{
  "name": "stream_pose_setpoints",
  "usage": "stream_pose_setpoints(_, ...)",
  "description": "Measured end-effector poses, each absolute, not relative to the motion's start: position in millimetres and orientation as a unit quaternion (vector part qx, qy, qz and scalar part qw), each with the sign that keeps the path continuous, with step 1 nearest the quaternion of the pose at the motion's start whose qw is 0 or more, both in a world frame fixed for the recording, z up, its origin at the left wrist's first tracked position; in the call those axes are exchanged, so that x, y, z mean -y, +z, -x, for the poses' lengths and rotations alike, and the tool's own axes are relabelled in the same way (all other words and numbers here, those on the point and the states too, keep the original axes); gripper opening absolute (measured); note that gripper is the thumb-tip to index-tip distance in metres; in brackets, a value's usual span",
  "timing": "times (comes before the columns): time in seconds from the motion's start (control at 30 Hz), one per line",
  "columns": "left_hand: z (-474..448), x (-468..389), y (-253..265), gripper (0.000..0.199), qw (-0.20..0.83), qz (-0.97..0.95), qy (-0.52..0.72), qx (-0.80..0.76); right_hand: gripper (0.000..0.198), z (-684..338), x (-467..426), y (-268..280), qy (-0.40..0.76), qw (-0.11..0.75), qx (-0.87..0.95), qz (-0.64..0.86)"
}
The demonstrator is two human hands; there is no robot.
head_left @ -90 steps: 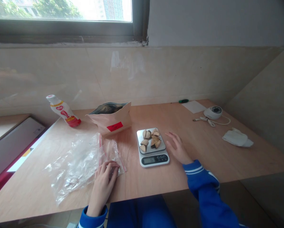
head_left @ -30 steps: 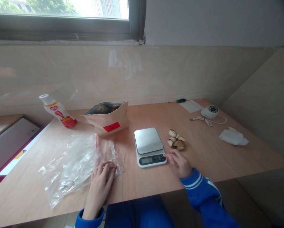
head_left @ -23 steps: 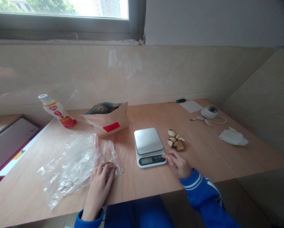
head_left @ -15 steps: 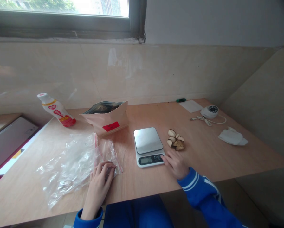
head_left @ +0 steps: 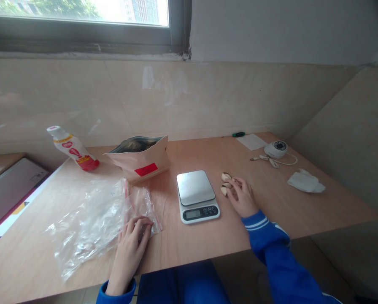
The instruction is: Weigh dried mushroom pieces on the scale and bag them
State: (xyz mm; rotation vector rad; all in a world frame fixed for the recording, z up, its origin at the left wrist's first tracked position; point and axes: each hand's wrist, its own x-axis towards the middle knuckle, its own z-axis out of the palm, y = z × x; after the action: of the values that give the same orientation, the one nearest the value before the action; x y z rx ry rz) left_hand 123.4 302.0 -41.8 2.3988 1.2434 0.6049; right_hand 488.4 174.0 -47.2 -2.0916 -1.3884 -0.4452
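My left hand [head_left: 134, 236] rests on the edge of the clear zip bags [head_left: 97, 219], fingers loosely bent and thumb apart. Over a small pile of pale, brown-edged pieces that look like dried mushrooms [head_left: 226, 177], my right hand [head_left: 242, 197] reaches with its fingers apart. It hides most of the pile, and whether the fingertips touch a piece is unclear. Between my hands stands a white kitchen scale [head_left: 197, 190] with a bare steel plate and a lit display. Behind the bags, a pinkish-tan pouch [head_left: 141, 158] with a red label stands with its mouth open.
A white and red bottle [head_left: 73, 147] leans at the back left. To the right lie a green-handled tool [head_left: 238, 134], a white paper [head_left: 251, 142], a white dome camera [head_left: 275, 149] with its cable, and a crumpled white tissue [head_left: 305, 181]. A wall borders the table's back.
My right hand has moved from the scale's buttons up and right to the pile of pieces. My left hand stays on the bags. The view has shifted slightly.
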Motion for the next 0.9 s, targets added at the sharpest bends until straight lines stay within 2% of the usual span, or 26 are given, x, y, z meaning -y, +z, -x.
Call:
stream_pose_setpoints(0.13,-123,-302,-43,0.028,0.187,-0.851,0.217,-0.439,0.040,-500,-184,-53,-0.155,0.225,0.510,0.816)
stream_pose_setpoints(0.37,-122,-302,-44,0.026,0.186,-0.853,0.212,-0.439,0.042,-509,-205,-49,-0.112,0.202,0.539,0.810)
stream_pose_setpoints(0.5,-122,-302,-44,0.026,0.189,-0.851,0.210,-0.443,0.033,-514,-219,-50,-0.068,0.192,0.537,0.819)
stream_pose_setpoints(0.77,-123,-302,-43,0.028,0.207,-0.848,0.207,-0.441,0.028,-514,-233,-23,0.009,0.307,0.505,0.807)
stream_pose_setpoints(0.9,-123,-303,-43,0.028,0.202,-0.849,0.214,-0.438,0.021,-470,-247,-3,0.032,0.362,0.572,0.735)
